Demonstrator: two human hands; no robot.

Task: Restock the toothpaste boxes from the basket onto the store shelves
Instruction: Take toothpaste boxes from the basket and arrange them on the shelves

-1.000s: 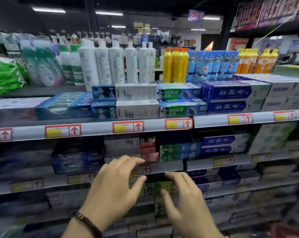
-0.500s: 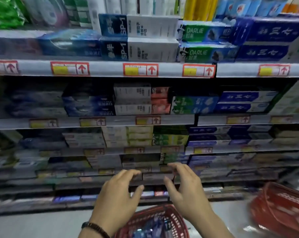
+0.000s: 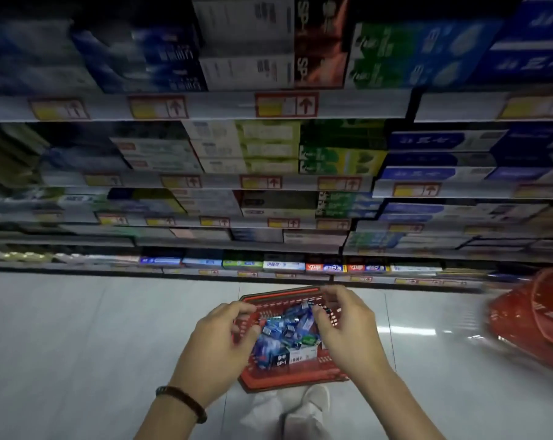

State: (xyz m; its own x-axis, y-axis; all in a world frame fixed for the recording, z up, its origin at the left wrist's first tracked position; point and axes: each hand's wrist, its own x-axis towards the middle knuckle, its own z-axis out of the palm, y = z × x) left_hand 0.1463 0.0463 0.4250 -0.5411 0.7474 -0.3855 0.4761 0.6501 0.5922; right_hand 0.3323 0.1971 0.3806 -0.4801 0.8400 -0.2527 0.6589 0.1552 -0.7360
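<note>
Left hand (image 3: 218, 341), right hand (image 3: 348, 328), one basket (image 3: 287, 376) below; second basket (image 3: 529, 322) aside

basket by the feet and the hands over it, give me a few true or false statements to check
1. The red basket stands on the floor in front of the shelves. True.
2. The basket is empty. False: it holds a heap of toothpaste boxes, mostly blue.
3. One hand grips a box. False: the right hand and the left hand hover over the basket with loosely curled fingers and hold nothing.
4. A dark bracelet sits on the left wrist. True.
5. Another basket lies at the left edge. False: the second red basket is at the right edge, blurred.
</note>
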